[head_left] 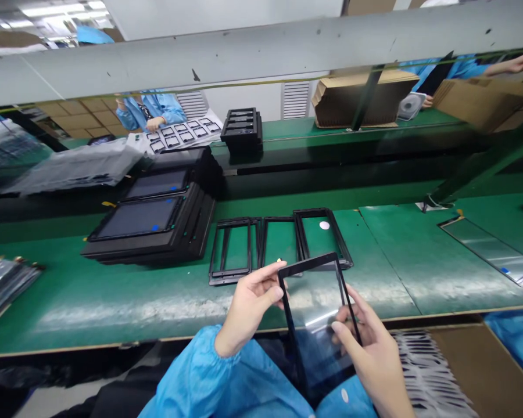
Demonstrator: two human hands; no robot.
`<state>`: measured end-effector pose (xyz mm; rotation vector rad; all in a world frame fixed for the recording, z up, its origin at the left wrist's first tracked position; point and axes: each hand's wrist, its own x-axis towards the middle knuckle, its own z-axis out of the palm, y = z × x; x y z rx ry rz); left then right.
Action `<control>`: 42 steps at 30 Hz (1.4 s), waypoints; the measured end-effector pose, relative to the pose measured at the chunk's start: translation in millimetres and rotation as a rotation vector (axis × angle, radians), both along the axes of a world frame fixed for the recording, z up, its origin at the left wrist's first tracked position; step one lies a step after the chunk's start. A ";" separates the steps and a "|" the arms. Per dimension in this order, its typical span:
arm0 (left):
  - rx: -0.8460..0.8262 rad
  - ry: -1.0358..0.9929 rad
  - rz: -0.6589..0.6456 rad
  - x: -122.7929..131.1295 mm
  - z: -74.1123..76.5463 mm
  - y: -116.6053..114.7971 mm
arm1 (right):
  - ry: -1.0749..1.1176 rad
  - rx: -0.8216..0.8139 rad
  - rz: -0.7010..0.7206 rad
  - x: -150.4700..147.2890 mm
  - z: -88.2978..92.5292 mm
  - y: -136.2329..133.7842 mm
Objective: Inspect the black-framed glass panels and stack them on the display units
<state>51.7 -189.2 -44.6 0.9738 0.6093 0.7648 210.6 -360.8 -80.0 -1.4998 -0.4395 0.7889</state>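
Observation:
Between my two hands I hold a clear glass panel with a black border [316,322], tilted over the front edge of the bench. My left hand [258,299] pinches its upper left corner, thumb in front and fingers behind. On the right side, my right hand [366,342] grips the edge, its thumb over the glass and fingertips showing through from behind. Just beyond the panel, several empty black frames [230,249] lie overlapping on the green bench. One black frame [326,232] at their right end has a round white sticker [324,225] within its opening.
Left of the frames stands a tall stack of black trays [187,232] bearing dark screens [135,217]. Another glass panel [492,247] lies at the right. Wrapped panels [4,287] sit far left. Beyond a metal beam [261,46], co-workers in blue sleeves [157,107] work near cardboard boxes [366,96].

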 end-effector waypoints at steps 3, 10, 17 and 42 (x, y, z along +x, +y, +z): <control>-0.028 0.008 -0.007 -0.1 -1.2 0.6 | 0.019 -0.022 -0.011 -2.5 7.5 2.2; -0.042 0.097 0.011 0.1 -0.5 0.4 | 0.029 -0.033 0.058 0.4 6.0 2.5; -0.046 0.091 0.013 1.0 -1.0 -1.5 | 0.016 -0.036 0.074 2.4 -1.4 0.4; 0.191 0.367 -0.068 -17.5 4.0 -15.4 | -0.194 0.000 0.112 41.9 55.1 31.9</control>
